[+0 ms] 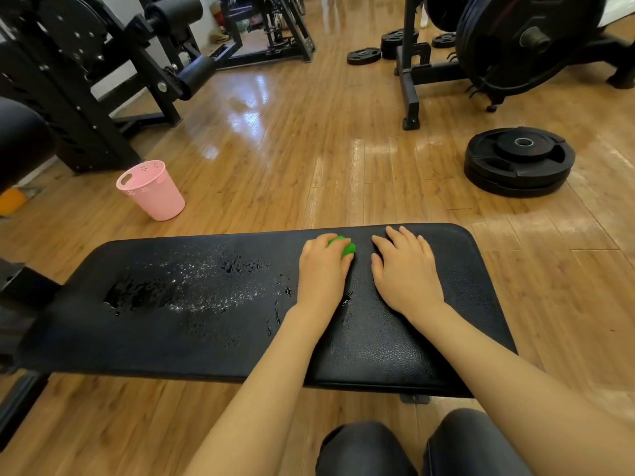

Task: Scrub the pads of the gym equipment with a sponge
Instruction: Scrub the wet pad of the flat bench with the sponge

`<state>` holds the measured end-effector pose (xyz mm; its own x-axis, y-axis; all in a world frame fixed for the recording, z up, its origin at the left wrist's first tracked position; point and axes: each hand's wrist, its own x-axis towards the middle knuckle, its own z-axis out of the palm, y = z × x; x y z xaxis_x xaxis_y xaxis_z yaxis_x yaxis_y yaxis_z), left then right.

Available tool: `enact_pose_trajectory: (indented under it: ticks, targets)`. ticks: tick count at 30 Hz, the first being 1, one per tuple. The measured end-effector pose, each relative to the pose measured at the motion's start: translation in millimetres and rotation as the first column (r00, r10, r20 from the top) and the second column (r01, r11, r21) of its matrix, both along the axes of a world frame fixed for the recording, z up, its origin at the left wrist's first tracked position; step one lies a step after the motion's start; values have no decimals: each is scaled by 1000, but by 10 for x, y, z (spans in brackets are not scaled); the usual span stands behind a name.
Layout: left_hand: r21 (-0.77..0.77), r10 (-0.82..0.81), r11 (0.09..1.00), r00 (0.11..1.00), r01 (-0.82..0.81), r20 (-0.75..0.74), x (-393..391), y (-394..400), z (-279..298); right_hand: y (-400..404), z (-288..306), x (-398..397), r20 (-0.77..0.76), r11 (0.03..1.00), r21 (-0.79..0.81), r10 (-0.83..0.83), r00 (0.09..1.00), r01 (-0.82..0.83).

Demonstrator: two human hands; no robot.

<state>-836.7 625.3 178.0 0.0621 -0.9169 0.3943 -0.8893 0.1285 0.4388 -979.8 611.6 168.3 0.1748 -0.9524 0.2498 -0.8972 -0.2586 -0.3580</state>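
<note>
A black padded bench lies crosswise in front of me, wet with droplets and suds on its left half. My left hand grips a green sponge near the pad's far edge; only the sponge's tip shows past my fingers. My right hand rests flat on the pad just right of it, fingers straight and spread, holding nothing.
A pink plastic bin stands on the wooden floor beyond the bench's left end. Stacked black weight plates lie at the right. Black machine frames and a loaded plate rack stand further back. My knees are below the bench.
</note>
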Motion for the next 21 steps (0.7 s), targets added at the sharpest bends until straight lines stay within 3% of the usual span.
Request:
enact_pose_trajectory:
  ticks: [6, 15, 21]
  targets:
    - [115, 34, 993, 999, -37, 27, -87, -381, 92, -4, 14, -11, -15, 1000, 13, 8, 1000, -8]
    - [30, -60, 998, 997, 59, 44, 44, 280, 9, 7, 32, -18, -5, 999, 30, 22, 1000, -21]
    - [116, -3, 993, 1000, 1, 18, 44, -132, 98, 17, 54, -25, -34, 997, 61, 48, 998, -46]
